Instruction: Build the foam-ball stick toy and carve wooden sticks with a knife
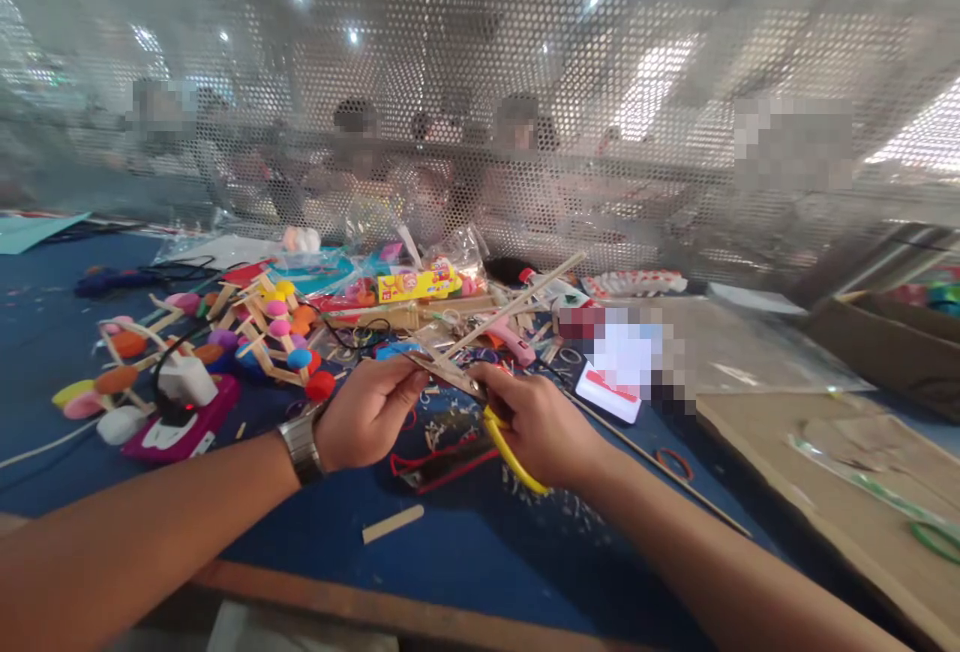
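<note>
My right hand (536, 422) is closed around the yellow handles of a pair of scissors (517, 457), with the blades pointing left. A long thin wooden stick (525, 302) slants from the blades up toward the right. The fingers of my left hand (367, 412) are pinched at the lower end of this stick, close to the scissor tips; the fingertips partly hide that end. Below my hands lie a red-edged dark pouch (446, 464) and small pale scraps. A short flat craft stick (393, 524) rests nearer the table's front edge.
Craft-stick models with coloured pom-poms (277, 327) and a purple power strip (187, 422) holding a white plug are at left. Behind lie a pink glue gun (512, 340) and a yellow packet (418, 282). At right are a lit phone (611, 394), cardboard (780, 442) and a perforated metal screen (465, 62) beyond.
</note>
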### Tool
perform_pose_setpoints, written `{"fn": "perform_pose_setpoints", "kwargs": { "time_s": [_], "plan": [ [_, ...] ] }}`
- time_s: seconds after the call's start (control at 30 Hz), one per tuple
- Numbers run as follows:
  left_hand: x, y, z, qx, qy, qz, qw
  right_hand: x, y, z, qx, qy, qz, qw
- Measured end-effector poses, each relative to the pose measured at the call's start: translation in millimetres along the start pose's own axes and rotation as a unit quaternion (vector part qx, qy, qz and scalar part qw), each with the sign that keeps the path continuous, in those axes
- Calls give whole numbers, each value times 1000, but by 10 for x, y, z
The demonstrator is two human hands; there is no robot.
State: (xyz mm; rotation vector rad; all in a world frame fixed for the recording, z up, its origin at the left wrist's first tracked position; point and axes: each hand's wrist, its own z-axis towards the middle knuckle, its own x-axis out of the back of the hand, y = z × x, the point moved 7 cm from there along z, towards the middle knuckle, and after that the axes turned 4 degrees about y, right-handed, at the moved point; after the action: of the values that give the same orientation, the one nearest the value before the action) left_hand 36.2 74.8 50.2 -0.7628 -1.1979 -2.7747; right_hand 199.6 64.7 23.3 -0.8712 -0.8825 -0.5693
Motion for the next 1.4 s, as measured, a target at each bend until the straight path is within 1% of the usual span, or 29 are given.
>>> {"fn": "perform_pose_setpoints", "kwargs": {
  "time_s": [0.13, 0.3, 0.47, 0.6, 0.7, 0.77, 0.83, 0.93, 1.1, 1.2, 1.4],
  "plan": [
    [-16, -25, -10, 4, -2, -7, 1000, -1, 5, 9, -11, -10, -10, 1000],
    [-5, -24, -1, 1, 5, -18, 1000, 6, 3, -4, -24, 25, -4, 999],
    [-14, 41, 0, -35, -1, -2, 999, 26, -72, -42, -4, 58, 17, 998],
    [-30, 104, 3, -80, -6, 1, 997, 44, -113, -57, 4, 66, 25, 997],
    [-28, 136, -3, -118, -3, 6, 993, 39, -115, -56, -2, 50, 32, 998],
    [-33, 126, -14, -128, -10, 19, 992, 28, -109, -57, -6, 31, 36, 999],
    [-43, 97, -25, -125, -23, 29, 991, 16, -102, -60, -9, 12, 32, 999],
    [-54, 55, -37, -112, -41, 36, 992, -2, -85, -63, -21, -15, -2, 1000],
    [-64, 13, -35, -94, -44, 23, 994, -3, -71, -48, -48, -51, -87, 994],
    [-76, -12, -40, -86, -44, 4, 995, 0, -91, -37, -50, -71, -109, 990],
    [-84, 0, -38, -87, -39, -2, 995, 6, -109, -35, -44, -69, -113, 990]
  ]
}}
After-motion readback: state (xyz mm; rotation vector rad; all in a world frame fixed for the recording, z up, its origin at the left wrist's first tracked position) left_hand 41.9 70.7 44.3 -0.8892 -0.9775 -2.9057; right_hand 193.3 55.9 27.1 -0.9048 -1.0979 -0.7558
